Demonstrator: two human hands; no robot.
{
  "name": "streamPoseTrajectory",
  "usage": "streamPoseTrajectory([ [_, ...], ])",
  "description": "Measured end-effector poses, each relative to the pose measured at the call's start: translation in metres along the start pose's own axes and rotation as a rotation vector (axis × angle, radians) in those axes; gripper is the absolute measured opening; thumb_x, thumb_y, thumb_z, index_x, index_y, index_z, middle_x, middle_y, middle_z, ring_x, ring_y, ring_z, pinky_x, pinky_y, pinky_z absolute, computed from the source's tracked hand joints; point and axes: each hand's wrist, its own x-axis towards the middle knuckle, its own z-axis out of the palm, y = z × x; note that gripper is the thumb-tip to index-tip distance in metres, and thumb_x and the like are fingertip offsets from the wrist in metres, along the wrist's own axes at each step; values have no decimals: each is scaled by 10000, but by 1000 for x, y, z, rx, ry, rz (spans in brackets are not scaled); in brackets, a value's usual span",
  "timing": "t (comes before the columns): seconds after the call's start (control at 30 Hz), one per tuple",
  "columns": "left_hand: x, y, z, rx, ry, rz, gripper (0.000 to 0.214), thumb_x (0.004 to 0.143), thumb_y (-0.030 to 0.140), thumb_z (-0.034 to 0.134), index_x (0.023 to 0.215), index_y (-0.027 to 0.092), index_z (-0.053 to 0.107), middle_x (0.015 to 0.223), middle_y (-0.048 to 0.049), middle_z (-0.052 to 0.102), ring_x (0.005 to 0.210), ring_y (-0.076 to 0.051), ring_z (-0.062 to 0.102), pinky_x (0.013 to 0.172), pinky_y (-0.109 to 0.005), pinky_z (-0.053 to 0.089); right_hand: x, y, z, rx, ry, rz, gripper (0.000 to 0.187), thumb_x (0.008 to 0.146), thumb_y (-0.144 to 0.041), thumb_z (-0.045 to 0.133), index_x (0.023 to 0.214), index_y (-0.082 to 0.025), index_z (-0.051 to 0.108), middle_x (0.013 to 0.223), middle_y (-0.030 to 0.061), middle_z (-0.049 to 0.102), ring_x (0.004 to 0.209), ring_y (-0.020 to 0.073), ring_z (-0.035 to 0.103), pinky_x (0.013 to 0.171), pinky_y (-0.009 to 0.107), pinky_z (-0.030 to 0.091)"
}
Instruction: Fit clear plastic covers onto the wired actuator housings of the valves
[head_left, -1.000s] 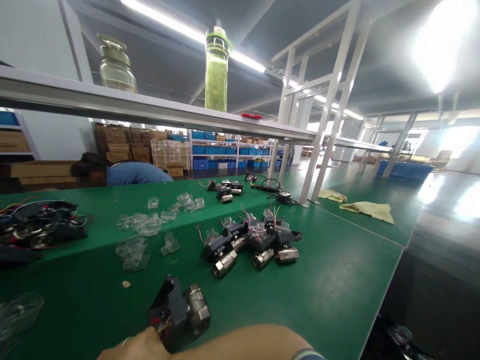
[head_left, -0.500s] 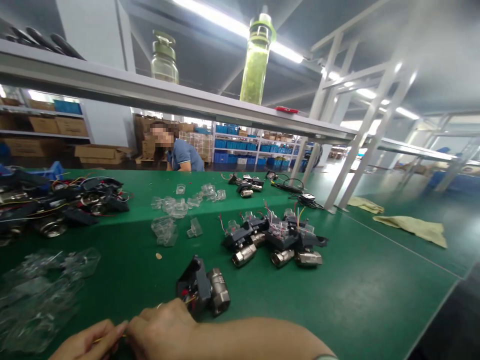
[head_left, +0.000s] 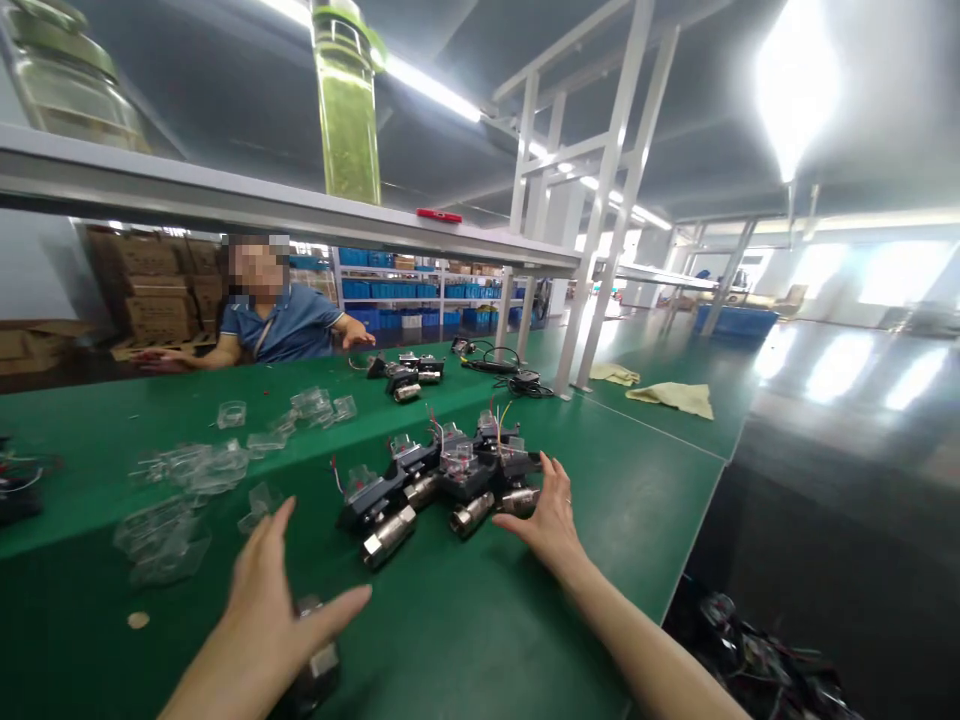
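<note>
Several black valve actuators with metal ball valves (head_left: 390,535) and coloured wires stand in a cluster on the green table (head_left: 480,640). My right hand (head_left: 546,508) is at the right end of this cluster, thumb and fingers apart around the rightmost valve (head_left: 519,498); whether it touches is unclear. Lower left, my left hand (head_left: 274,600) is spread and holds nothing. Partly hidden behind it sits a single valve unit (head_left: 324,665). Clear plastic covers (head_left: 169,540) lie to the left, one loose clear piece (head_left: 259,505) just beyond my left fingertips.
A co-worker (head_left: 281,320) sits across the table, arms spread. More valve units (head_left: 409,375) and black cables (head_left: 525,383) lie at the back. A shelf (head_left: 420,228) with a green bottle (head_left: 349,120) spans overhead. Yellow cloths (head_left: 675,398) lie right; wired parts (head_left: 765,650) are below the edge.
My view has swung right. My hands, earlier together at the lower left on a thin wire, have parted and opened; the right moved to the valve cluster. The co-worker now faces the table.
</note>
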Motion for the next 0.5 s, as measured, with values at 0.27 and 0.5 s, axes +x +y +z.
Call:
streamPoseTrajectory([
  [0.27,6,78,108,-18,-38,-187,1209,475,543,765,1447,242,113,1502,-267,-108,1305,-554,213,979,-604,323,10,15,49,-35,-48,25,1265,478,-536,798,1462,-287,42,1499,192,-169,1352,483,154,968,579,365],
  [0.5,35,84,133,37,5,-164,1185,498,659,700,1443,221,134,1480,-284,-128,1263,-573,270,952,-554,351,49,16,83,-116,-26,-15,1321,435,-659,765,1465,-230,57,1497,234,-148,1353,503,99,990,609,305],
])
